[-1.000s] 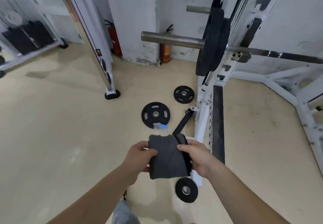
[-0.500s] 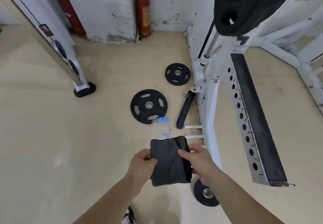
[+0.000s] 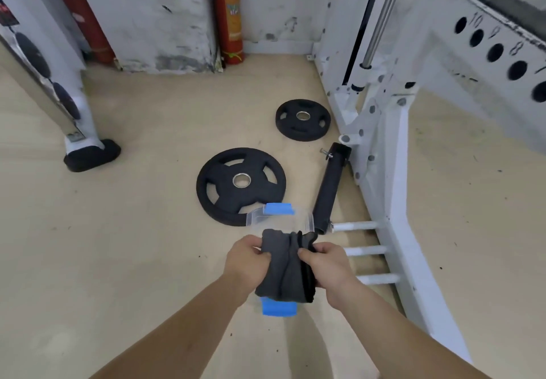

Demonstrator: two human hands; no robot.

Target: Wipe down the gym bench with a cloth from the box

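A folded dark grey cloth (image 3: 285,266) is held between both hands low in the middle of the head view. My left hand (image 3: 246,259) grips its left edge and my right hand (image 3: 326,263) pinches its right side. Directly beneath the cloth a clear plastic box (image 3: 280,220) with blue clips rests on the floor, mostly hidden by the cloth and hands. A black padded surface (image 3: 502,3) on the white frame shows at the top right corner; I cannot tell whether it is the bench.
Two black weight plates, a large one (image 3: 240,185) and a small one (image 3: 302,120), lie on the beige floor beyond the box. A black tube (image 3: 329,192) leans by the white rack (image 3: 387,177) on the right. A red fire extinguisher (image 3: 229,15) stands at the wall. A machine foot (image 3: 90,157) sits left.
The view has dropped and moved closer to the floor. The hands have lowered the cloth over the clear box and bunched it narrower. The loaded barbell has left the view.
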